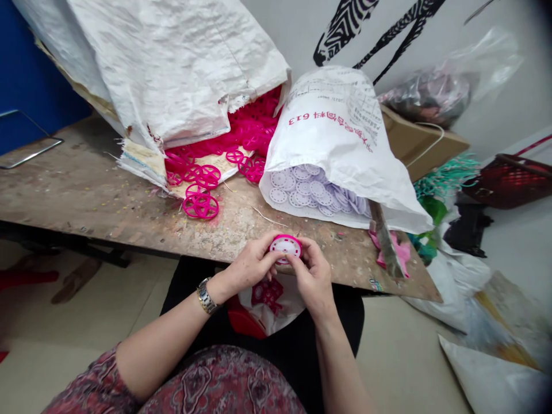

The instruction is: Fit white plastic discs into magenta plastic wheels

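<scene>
Between both hands, at the table's front edge, is a pink ring with a white disc (285, 247) set in it. My left hand (254, 261) grips its left side, thumb on the face. On the right side my right hand (314, 273) holds it the same way, the thumb tip on the disc. Loose pink rings (201, 205) lie on the table, spilling from a large white sack (172, 63). White discs (317, 190) fill the mouth of a second, printed sack (332, 126).
The worn wooden table (103, 190) carries a metal bar (388, 244) over a pink scrap (403, 253) at its right. An open bag with pink pieces (267, 296) sits below the table edge. Bags and a dark red basket (513, 178) crowd the right.
</scene>
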`<state>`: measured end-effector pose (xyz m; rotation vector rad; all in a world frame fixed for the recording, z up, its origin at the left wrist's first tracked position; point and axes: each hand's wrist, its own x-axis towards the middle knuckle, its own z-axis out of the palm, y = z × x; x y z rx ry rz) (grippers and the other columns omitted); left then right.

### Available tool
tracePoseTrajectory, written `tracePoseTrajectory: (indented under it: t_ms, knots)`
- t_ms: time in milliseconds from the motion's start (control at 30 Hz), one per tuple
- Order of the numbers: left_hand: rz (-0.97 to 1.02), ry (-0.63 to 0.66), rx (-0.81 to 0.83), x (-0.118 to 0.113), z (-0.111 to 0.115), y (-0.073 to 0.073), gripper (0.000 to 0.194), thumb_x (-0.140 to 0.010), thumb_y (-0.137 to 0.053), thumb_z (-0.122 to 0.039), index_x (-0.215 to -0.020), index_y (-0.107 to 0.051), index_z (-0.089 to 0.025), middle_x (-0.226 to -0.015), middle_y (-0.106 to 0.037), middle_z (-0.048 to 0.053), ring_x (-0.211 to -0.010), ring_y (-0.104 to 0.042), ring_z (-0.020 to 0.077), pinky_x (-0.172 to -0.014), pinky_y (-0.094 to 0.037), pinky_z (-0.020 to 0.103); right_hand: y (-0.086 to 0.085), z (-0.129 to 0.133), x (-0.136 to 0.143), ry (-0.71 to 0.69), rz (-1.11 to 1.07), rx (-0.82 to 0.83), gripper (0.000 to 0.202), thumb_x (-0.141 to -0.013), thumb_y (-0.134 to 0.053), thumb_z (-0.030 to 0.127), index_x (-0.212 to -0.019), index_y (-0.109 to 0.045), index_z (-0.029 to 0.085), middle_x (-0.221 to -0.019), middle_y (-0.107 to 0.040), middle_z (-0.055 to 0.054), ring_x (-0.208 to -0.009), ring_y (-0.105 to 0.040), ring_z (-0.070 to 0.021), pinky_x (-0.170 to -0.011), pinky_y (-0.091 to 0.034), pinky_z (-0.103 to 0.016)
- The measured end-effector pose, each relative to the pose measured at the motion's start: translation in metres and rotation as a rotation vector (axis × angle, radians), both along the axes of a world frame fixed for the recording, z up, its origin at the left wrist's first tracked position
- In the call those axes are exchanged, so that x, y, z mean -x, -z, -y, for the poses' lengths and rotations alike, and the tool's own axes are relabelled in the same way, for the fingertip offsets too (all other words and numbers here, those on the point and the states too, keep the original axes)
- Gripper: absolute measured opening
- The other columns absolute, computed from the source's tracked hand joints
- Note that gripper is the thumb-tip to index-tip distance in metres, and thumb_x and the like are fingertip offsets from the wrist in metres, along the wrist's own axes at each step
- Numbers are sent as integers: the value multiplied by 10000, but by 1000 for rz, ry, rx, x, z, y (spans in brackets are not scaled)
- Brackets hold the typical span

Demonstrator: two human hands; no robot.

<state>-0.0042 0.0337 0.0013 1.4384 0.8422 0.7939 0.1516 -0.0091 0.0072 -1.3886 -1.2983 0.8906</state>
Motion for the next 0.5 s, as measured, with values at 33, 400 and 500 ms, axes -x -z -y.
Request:
tracePoseTrajectory:
  t_ms: [33, 400, 500]
  knots:
    - [-8, -15, -23, -1, 0, 0, 314, -917, -530, -342, -1202, -568, -215, -614, -583, -26, -464, -566, 115, -438, -474, 194, 1, 0, 1, 20, -5, -7, 216, -864, -610, 275, -1075, -583, 239, -991, -678, -27, -921, -647, -204, -851, -499, -335]
    - [-66, 171, -6, 1, 5, 1, 430, -939, -485, -301, -1360, -453, -221, -669, -603, -26, -509, -605, 127, -514, -516, 226, -1, 5, -1, 36, -16, -4, 136, -855, -619, 297, -959, -644, 213, -846, -682, 2, -774, -631, -171, -721, -494, -275]
    - [-102, 192, -72, 2, 10, -3, 411, -957, -459, -295, -1359, -465, -211, -665, -605, -23, -489, -586, 117, -521, -505, 224, 1, 12, -1, 54, -38, -6, 124, -852, -627, 299, -939, -647, 213, -820, -678, 8, -744, -622, -163, -699, -486, -262]
